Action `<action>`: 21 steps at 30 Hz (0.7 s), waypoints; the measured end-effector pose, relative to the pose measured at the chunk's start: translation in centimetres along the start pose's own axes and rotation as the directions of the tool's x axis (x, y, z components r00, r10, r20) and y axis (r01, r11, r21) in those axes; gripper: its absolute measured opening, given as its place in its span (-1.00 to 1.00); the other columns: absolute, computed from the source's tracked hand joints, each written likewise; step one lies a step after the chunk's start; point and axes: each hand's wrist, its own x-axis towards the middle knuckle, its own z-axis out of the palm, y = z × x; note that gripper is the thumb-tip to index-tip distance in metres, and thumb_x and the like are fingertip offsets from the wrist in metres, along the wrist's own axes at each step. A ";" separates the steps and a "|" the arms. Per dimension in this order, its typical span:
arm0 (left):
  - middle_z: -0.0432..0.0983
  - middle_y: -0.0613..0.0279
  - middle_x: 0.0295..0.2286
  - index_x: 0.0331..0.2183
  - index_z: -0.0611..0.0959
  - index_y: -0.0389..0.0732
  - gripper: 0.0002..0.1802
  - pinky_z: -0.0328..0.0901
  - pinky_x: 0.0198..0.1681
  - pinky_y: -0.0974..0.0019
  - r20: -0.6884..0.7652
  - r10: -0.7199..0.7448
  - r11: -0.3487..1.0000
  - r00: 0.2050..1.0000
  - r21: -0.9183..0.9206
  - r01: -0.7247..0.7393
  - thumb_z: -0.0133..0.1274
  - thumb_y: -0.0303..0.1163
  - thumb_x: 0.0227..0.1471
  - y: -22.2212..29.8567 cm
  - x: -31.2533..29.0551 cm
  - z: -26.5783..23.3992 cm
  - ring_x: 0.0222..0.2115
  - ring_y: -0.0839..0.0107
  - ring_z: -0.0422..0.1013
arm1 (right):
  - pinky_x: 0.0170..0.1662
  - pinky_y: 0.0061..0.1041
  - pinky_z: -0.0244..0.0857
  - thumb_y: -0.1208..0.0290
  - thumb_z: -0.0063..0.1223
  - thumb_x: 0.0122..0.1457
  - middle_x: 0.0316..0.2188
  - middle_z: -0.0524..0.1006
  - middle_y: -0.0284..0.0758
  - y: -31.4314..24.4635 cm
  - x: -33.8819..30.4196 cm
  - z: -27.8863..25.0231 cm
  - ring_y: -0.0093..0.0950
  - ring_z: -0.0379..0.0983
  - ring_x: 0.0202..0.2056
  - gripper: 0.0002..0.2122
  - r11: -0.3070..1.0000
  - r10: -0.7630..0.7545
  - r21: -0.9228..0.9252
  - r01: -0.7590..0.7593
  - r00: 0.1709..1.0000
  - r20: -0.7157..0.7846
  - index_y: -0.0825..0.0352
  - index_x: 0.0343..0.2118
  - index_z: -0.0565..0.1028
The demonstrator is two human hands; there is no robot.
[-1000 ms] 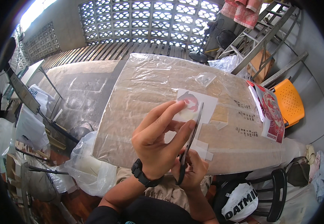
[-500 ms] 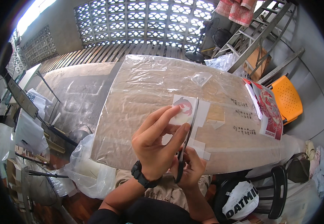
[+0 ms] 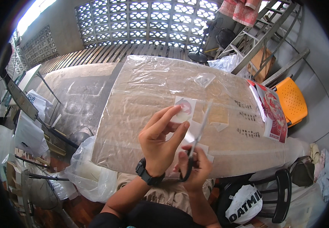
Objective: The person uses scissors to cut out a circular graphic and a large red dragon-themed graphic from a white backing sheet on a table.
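Note:
My left hand (image 3: 160, 138), with a black watch on its wrist, pinches a small white paper card (image 3: 186, 105) printed with a dolphin picture in grey and pink. The fingers cover the card's lower left part. In my right hand (image 3: 196, 169) is a pair of scissors (image 3: 201, 131) with black handles, the blades pointing up and away, just right of the card and apart from it. White paper scraps (image 3: 206, 151) lie on the plastic-covered table (image 3: 145, 83) behind the right hand, partly hidden by it.
At the table's right edge lies a red and white printed sheet (image 3: 272, 110), beside an orange chair (image 3: 291, 100). A crumpled clear plastic piece (image 3: 204, 79) rests toward the far side. A ladder (image 3: 251, 36) leans at the back right. A black chair (image 3: 282, 195) stands near right.
The scissors have moved right and away from the card. A white strip that stood along the card's right side has come off and dropped lower. My left hand has shifted slightly.

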 end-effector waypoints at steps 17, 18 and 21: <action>0.62 0.19 -0.28 -0.02 0.58 -0.39 -0.50 0.33 -0.28 0.45 0.065 0.172 0.982 0.983 0.064 -0.176 0.21 -0.68 -0.09 0.9 -0.5 -0.9 -0.31 0.55 0.47 | -0.35 -0.65 0.42 0.60 0.29 0.09 -0.39 0.58 -0.26 -4.2 4.7 1.1 -0.59 0.52 -0.42 -0.65 0.909 -0.129 0.357 0.216 0.959 -0.253 0.44 -0.08 0.43; 0.62 0.17 -0.27 -0.08 0.62 -0.40 -0.57 0.34 -0.28 0.44 0.096 0.227 0.965 0.969 0.114 -0.237 0.23 -0.68 -0.08 1.0 -0.7 -0.7 -0.30 0.52 0.48 | -0.36 -0.64 0.42 0.60 0.29 0.10 -0.40 0.58 -0.26 -4.1 4.4 1.4 -0.59 0.52 -0.43 -0.66 0.911 -0.142 0.344 0.229 0.956 -0.258 0.44 -0.08 0.43; 0.60 0.08 -0.21 -0.17 0.68 -0.40 -0.67 0.37 -0.27 0.43 0.044 0.248 0.955 0.968 0.158 -0.252 0.21 -0.74 -0.07 1.2 -0.3 -0.9 -0.28 0.47 0.51 | -0.37 -0.66 0.38 0.55 0.30 0.11 -0.45 0.56 -0.29 -3.3 3.1 0.9 -0.58 0.52 -0.46 -0.64 0.921 -0.182 0.313 0.232 0.967 -0.181 0.46 -0.07 0.40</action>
